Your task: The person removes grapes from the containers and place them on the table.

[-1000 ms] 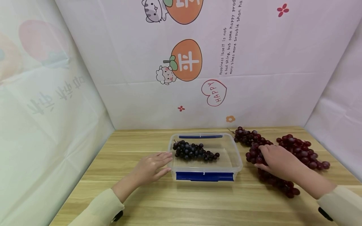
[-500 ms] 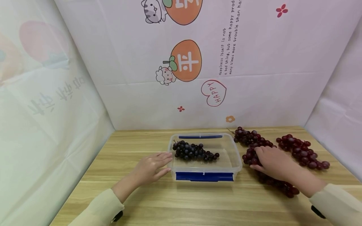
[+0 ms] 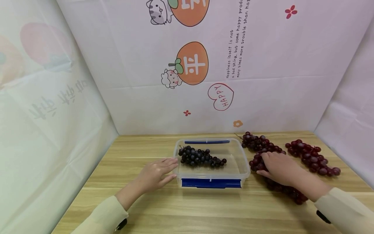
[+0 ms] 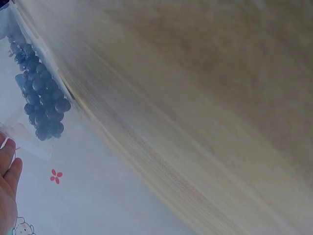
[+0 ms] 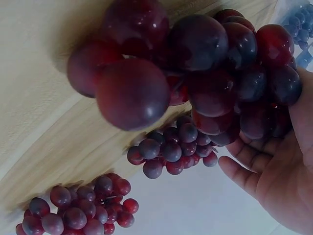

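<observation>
A bunch of dark red grapes [image 3: 287,191] lies near the right front of the table, and my right hand [image 3: 281,167] grips its upper end from above. The right wrist view shows thumb and fingers around the held bunch [image 5: 210,93]. My left hand [image 3: 159,172] touches the left wall of a clear plastic box [image 3: 210,175] with its fingers extended. Inside that lidless box rests a bunch of black grapes [image 3: 198,157], also visible through the wall in the left wrist view as dark grapes [image 4: 43,98]. The palm side of my right hand is hidden in the head view.
Behind my right hand lies a second red grape bunch [image 3: 257,143], and a third red bunch [image 3: 314,159] lies farther right. Blue clips [image 3: 211,183] hang along the box's front. White printed sheets [image 3: 146,107] wall in the wooden table [image 3: 140,149] at the back and sides.
My right hand has shifted a little left toward the box, and the upper end of the gripped red grapes has moved with it. The left hand and box have stayed put.
</observation>
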{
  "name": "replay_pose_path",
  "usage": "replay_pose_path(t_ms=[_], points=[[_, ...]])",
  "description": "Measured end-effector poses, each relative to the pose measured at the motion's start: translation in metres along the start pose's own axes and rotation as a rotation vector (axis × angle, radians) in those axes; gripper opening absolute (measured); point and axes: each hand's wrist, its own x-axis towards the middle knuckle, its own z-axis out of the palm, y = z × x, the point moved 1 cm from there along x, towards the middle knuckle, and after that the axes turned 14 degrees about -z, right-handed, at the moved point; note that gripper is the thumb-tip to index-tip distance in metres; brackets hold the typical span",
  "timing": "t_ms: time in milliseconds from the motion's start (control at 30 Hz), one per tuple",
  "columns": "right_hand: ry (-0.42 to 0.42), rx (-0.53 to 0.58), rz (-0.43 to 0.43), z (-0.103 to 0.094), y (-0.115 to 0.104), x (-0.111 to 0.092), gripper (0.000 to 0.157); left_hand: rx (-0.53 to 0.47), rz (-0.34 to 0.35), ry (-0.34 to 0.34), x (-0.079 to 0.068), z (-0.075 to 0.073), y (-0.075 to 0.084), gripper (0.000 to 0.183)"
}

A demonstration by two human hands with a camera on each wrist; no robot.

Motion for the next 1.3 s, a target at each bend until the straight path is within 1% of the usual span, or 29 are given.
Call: replay_pose_path(t_ms=[367, 733, 1000, 1300], points=[[-0.029, 0.046, -0.008, -0.0005, -0.0022, 0.0066, 0.055, -0.004, 0.006, 0.017, -0.0008, 0.0024, -0.0014, 0.044], [-0.063, 0.038, -0.023, -0.0025, -0.0005, 0.0069, 0.058, 0.003, -0.001, 0.003, 0.0001, 0.002, -0.0008, 0.045], [-0.122, 0.092, -0.001, -0.0044, -0.0008, 0.0066, 0.064, 0.003, -0.01, -0.003, -0.0004, 0.0015, -0.0009, 0.044], [-0.154, 0.115, 0.02, -0.005, -0.0001, 0.0064, 0.071, -0.01, -0.005, 0.007, -0.0004, 0.002, -0.0014, 0.044]])
